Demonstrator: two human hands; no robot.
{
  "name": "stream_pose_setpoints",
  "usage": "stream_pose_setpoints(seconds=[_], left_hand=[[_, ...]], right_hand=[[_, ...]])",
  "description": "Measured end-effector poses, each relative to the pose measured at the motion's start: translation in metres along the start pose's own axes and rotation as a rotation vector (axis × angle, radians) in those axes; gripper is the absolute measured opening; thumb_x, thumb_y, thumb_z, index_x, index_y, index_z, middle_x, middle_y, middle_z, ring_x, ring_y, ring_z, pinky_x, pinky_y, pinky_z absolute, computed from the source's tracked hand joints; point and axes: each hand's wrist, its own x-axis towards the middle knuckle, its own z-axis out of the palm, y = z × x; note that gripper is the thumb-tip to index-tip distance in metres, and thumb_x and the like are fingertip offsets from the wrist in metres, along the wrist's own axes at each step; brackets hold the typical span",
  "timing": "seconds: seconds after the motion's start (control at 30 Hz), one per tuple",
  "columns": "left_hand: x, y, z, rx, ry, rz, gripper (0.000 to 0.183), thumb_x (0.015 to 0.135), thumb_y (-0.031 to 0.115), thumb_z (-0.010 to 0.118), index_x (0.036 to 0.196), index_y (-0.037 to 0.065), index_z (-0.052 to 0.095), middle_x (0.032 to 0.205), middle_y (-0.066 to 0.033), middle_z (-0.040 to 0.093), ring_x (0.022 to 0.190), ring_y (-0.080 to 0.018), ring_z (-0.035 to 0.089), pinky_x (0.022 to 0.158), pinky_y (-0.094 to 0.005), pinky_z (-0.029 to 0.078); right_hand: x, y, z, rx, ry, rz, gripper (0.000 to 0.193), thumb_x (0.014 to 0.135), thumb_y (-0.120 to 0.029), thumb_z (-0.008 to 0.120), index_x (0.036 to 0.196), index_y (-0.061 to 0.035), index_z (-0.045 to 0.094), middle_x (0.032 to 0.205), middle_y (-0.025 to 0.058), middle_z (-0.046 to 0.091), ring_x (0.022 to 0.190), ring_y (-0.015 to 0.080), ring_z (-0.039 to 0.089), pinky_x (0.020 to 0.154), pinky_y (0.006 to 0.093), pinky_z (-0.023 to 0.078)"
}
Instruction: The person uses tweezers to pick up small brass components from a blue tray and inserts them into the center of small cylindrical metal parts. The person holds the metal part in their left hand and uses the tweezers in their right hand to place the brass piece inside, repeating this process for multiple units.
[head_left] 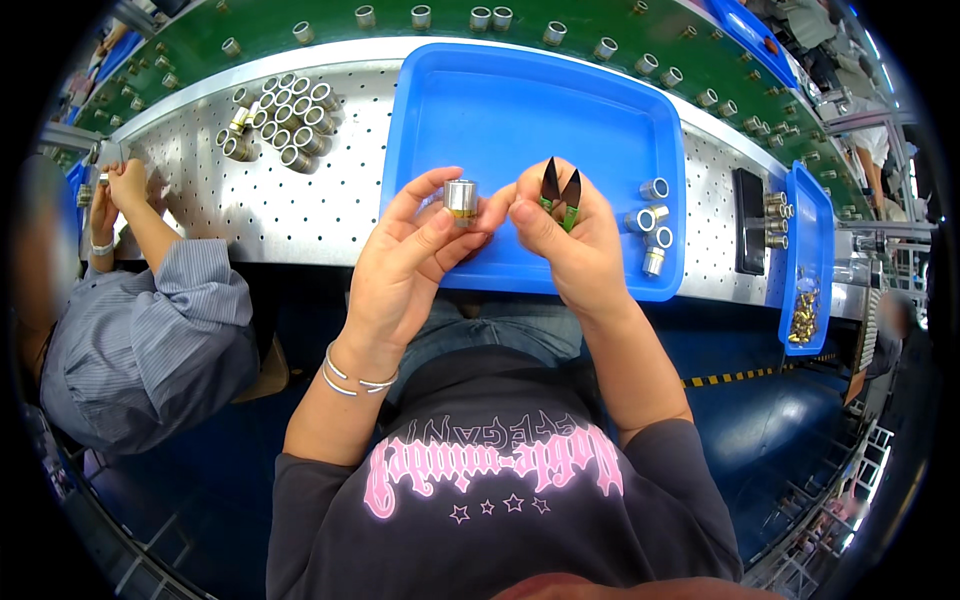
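Upright between the fingertips of my left hand (398, 262) is a shiny metal cylindrical fitting (460, 196) with a yellowish band near its lower end. My right hand (590, 258) is closed around a small pair of snips (550, 184). Their two dark pointed blades are spread and point away from me, and a bit of green handle shows. My right index finger reaches to the side of the fitting. Both hands are above the near part of a big blue tray (510, 105). Several similar metal fittings (655, 236) lie at the tray's right side.
A cluster of metal fittings (290, 115) stands on the perforated metal table (350, 150) at left. Fittings line the green belt (520, 28) beyond. To the right are a black case (747, 220) and a smaller blue tray (808, 250) with brass pieces. A co-worker (150, 330) sits at left.
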Motion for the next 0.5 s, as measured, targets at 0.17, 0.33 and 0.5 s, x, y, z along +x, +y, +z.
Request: stream_pose_setpoints(seconds=[0.17, 0.33, 0.5], left_hand=[[0.001, 0.002, 0.000, -0.016, 0.010, -0.023, 0.043, 0.090, 0.010, 0.056, 0.129, 0.001, 0.041, 0.110, -0.0148, 0.058, 0.098, -0.0196, 0.060, 0.089, -0.0286, 0.050], [0.004, 0.001, -0.005, 0.048, -0.008, -0.010, 0.048, 0.090, 0.009, 0.054, 0.133, 0.001, 0.036, 0.114, -0.0144, 0.057, 0.100, -0.0176, 0.060, 0.088, -0.0267, 0.050], [0.003, 0.003, 0.002, 0.115, 0.002, 0.014, 0.050, 0.088, 0.008, 0.056, 0.134, 0.001, 0.036, 0.112, -0.0140, 0.057, 0.100, -0.0182, 0.060, 0.088, -0.0272, 0.050]], right_hand=[[-0.002, 0.005, -0.008, -0.144, 0.090, -0.084, 0.010, 0.088, -0.008, 0.059, 0.088, -0.0014, 0.052, 0.080, 0.0032, 0.057, 0.075, 0.0091, 0.054, 0.069, 0.0232, 0.045], [-0.002, 0.008, -0.004, -0.125, 0.070, -0.104, 0.009, 0.086, -0.006, 0.061, 0.087, -0.0024, 0.053, 0.078, 0.0007, 0.055, 0.072, 0.0068, 0.052, 0.066, 0.0207, 0.043], [-0.007, 0.009, -0.016, -0.326, 0.121, -0.062, 0.011, 0.083, -0.006, 0.065, 0.086, -0.0026, 0.054, 0.080, 0.0003, 0.057, 0.072, 0.0052, 0.053, 0.063, 0.0207, 0.043]])
